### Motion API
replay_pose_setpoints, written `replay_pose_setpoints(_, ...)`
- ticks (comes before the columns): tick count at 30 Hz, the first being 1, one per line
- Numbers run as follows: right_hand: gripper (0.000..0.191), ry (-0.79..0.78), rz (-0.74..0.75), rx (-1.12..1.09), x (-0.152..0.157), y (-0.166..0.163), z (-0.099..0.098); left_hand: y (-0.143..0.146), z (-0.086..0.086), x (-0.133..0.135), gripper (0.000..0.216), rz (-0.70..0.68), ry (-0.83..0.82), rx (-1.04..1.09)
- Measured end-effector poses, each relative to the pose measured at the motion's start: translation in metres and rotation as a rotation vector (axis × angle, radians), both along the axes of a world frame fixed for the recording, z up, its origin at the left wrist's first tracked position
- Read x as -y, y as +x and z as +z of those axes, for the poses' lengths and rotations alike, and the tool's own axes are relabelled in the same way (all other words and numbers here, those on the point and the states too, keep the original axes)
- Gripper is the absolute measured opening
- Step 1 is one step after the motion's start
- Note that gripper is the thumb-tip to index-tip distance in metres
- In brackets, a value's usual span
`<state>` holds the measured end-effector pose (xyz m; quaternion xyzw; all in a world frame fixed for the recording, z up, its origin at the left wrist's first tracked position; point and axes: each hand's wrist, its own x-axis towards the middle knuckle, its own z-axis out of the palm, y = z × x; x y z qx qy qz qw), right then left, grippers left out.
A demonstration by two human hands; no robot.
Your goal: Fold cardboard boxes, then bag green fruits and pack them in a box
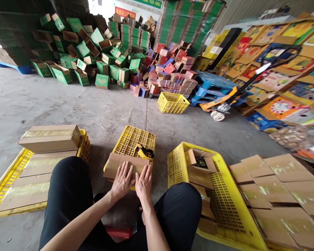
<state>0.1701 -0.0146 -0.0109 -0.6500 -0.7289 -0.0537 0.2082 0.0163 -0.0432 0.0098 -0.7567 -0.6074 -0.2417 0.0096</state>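
Note:
Between my knees a closed cardboard box (110, 168) rests on an upturned yellow plastic crate (133, 134). My left hand (123, 179) lies flat across the top of the box, fingers stretched out. Beside it my right hand (143, 181) presses flat on the right part of the same box, fingers extended. Just beyond the box, on the crate, lies a yellow and black tape dispenser (144, 152); neither hand touches it.
Left stands a yellow crate (87, 146) holding taped cardboard boxes (52, 137). Right is a deep yellow crate (225, 195) with open-topped boxes, then stacked taped boxes (279, 188). Further off are a yellow basket (172, 103), a pallet jack (229, 101) and piled green boxes (102, 81).

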Motion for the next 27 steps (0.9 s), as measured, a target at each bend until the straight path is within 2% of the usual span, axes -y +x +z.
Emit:
replay_pose_setpoints(3,0.070,-0.055,-0.002,-0.003,-0.002,0.003,-0.002,0.004,0.008,-0.001,0.062,-0.018,-0.036,0.002)
replay_pose_setpoints(6,0.058,-0.097,0.010,-0.010,-0.004,0.007,-0.002,0.010,0.017,-0.004,0.058,-0.102,-0.076,-0.008)
replay_pose_setpoints(11,0.051,-0.073,0.098,-0.061,-0.008,0.016,-0.004,0.019,0.022,-0.014,0.060,-0.154,-0.104,0.016)
replay_pose_setpoints(16,0.054,-0.031,0.084,-0.088,-0.009,0.014,-0.007,-0.007,0.016,-0.013,0.062,-0.218,-0.091,-0.005)
replay_pose_setpoints(22,0.059,-0.068,0.047,-0.102,-0.007,0.009,-0.003,-0.051,0.008,0.008,0.071,-0.054,-0.102,0.089)
replay_pose_setpoints(25,0.061,-0.080,0.048,-0.106,-0.006,0.008,-0.001,-0.066,-0.002,0.020,0.072,0.056,-0.104,0.234)
replay_pose_setpoints(27,0.061,-0.081,0.050,-0.106,-0.006,0.008,-0.001,-0.074,-0.008,0.024,0.073,0.189,-0.119,0.388)
